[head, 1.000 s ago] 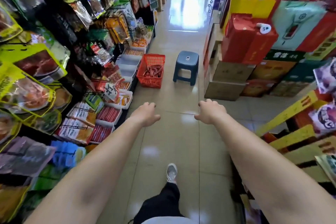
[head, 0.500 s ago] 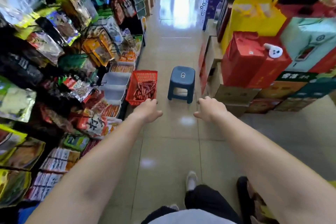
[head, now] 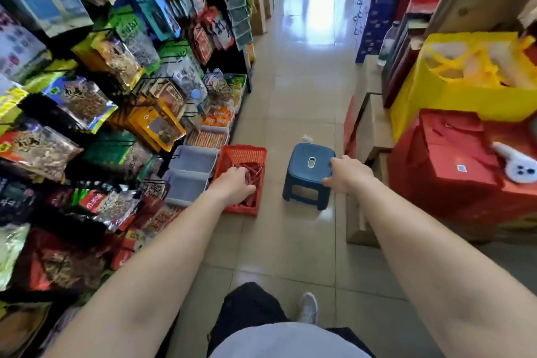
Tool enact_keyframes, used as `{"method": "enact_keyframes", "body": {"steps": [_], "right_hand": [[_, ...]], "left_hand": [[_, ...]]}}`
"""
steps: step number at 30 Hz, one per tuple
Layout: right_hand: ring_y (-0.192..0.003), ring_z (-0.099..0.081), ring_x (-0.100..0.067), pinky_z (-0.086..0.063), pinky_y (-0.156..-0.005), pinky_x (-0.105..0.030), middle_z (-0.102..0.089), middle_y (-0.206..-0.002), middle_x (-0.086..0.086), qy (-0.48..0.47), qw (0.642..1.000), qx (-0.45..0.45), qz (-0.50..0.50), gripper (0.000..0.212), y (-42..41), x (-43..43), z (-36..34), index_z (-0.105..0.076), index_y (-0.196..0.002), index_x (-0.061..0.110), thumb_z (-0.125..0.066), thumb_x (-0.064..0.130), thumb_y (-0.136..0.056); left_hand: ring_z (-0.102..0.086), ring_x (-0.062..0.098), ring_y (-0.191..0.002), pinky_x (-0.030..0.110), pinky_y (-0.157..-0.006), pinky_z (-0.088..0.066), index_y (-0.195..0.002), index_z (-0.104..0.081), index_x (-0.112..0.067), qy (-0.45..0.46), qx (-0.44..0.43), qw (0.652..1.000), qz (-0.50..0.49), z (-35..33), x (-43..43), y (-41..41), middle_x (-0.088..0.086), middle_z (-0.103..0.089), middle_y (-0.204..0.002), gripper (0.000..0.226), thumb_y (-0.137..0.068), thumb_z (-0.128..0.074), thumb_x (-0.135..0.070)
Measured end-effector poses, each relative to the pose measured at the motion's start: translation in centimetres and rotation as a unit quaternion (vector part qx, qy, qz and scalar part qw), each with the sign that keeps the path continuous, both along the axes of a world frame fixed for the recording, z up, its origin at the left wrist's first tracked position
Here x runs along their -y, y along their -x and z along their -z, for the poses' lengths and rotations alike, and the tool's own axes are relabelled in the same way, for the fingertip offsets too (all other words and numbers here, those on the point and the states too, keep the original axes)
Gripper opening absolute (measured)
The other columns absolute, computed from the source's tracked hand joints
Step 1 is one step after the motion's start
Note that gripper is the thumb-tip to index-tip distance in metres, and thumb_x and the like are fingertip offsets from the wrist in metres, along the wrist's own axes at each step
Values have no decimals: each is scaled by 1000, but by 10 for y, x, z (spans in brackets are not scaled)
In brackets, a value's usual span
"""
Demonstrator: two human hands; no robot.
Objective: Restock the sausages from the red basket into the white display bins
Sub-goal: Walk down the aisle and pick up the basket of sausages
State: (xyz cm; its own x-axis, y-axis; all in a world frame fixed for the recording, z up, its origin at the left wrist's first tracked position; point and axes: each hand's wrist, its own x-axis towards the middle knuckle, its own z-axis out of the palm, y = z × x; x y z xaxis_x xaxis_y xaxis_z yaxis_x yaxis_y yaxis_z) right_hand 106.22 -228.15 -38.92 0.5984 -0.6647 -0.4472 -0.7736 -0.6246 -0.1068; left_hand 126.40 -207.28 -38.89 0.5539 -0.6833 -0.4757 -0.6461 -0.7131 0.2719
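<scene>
The red basket [head: 244, 150] stands on the floor tiles by the left-hand shelf, with red sausages [head: 255, 170] lying in it. Two white display bins [head: 193, 158] with nothing in them sit just left of the basket on the lowest shelf level; a farther bin [head: 207, 139] holds rows of sausages. My left hand [head: 232, 187] is stretched out in front of the basket's near half, fingers loosely curled; I cannot tell if it touches the sausages. My right hand [head: 348, 173] hovers at the right edge of a blue stool [head: 309, 163], loosely curled and holding nothing.
Hanging snack packets [head: 87, 102] crowd the left shelf. Red gift boxes [head: 453, 160], a yellow bag [head: 465, 90] and cardboard boxes [head: 374, 125] line the right side. A tiled aisle runs ahead between them. My leg and shoe [head: 309, 306] show below.
I have walked forward along the aisle. The basket and stool are now much nearer, and my left hand has come over the basket while the right has reached the stool's edge.
</scene>
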Motion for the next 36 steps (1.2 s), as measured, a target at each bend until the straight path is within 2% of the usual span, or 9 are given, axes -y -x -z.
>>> {"method": "enact_keyframes", "body": {"steps": [5, 7, 8, 10, 13, 18, 22, 28, 36], "right_hand": [[-104, -59, -26, -52, -80, -39, -59, -123, -3, -12, 999, -12, -29, 59, -87, 71, 5, -49, -137, 24, -59, 54, -87], [-107, -59, -25, -51, -78, -36, -56, -133, -4, -18, 998, -19, -51, 61, -125, 92, 9, -47, -140, 22, -60, 51, -89], [-111, -57, -25, -48, -77, -35, -52, -138, -5, -19, 998, -25, -60, 59, -146, 103, 11, -48, -140, 20, -61, 48, -90], [-111, -57, -26, -47, -76, -35, -52, -133, -5, -17, 997, -35, -70, 54, -188, 124, 16, -50, -135, 19, -60, 46, -89], [-106, -58, -28, -52, -82, -42, -52, -128, -3, -19, 996, -47, -78, 54, -255, 155, 21, -50, -132, 24, -57, 51, -86], [-119, -53, -31, -45, -83, -38, -51, -136, -8, -7, 993, -41, -113, 58, -360, 198, 8, -49, -139, 21, -58, 50, -89], [-120, -53, -33, -49, -89, -40, -50, -136, -12, -4, 989, -44, -144, 62, -433, 221, -1, -47, -142, 18, -58, 50, -90], [-117, -55, -34, -51, -91, -45, -52, -135, -10, 16, 973, -41, -227, 64, -532, 240, -14, -45, -144, 19, -56, 52, -90], [-116, -57, -32, -53, -90, -45, -58, -131, -6, 16, 935, -41, -352, 62, -665, 236, -10, -52, -138, 21, -57, 56, -87]], "left_hand": [[-57, 30, -116, 47, -93, -52, -136, -49, -15, -4, -25, 999, -26, 7, 59, -69, 9, -53, -135, 61, -86, -56, -50], [-58, 30, -113, 47, -92, -52, -129, -52, -16, -2, -32, 999, -33, 18, 80, -105, 10, -56, -131, 62, -82, -54, -54], [-58, 30, -114, 47, -93, -51, -130, -52, -16, 0, -33, 999, -36, 23, 90, -124, 10, -56, -131, 62, -81, -54, -55], [-55, 30, -120, 48, -97, -49, -137, -48, -15, 6, -37, 998, -47, 29, 112, -162, 10, -52, -137, 65, -85, -56, -53], [-52, 32, -125, 48, -101, -47, -142, -44, -13, 9, -50, 997, -62, 38, 144, -226, 11, -48, -140, 66, -89, -57, -51], [-47, 34, -129, 44, -101, -44, -143, -42, -9, 12, -51, 994, -92, 34, 185, -325, 15, -43, -146, 62, -94, -56, -45], [-50, 33, -125, 39, -93, -45, -142, -42, -9, 7, -60, 991, -123, 27, 196, -382, 14, -45, -142, 60, -93, -57, -42], [-52, 34, -120, 46, -100, -47, -140, -43, -10, -2, -64, 980, -188, 26, 192, -443, 15, -46, -139, 61, -90, -56, -44], [-51, 31, -126, 41, -99, -47, -144, -41, -12, 4, -88, 946, -313, 46, 180, -493, 13, -41, -147, 58, -96, -56, -41]]}}
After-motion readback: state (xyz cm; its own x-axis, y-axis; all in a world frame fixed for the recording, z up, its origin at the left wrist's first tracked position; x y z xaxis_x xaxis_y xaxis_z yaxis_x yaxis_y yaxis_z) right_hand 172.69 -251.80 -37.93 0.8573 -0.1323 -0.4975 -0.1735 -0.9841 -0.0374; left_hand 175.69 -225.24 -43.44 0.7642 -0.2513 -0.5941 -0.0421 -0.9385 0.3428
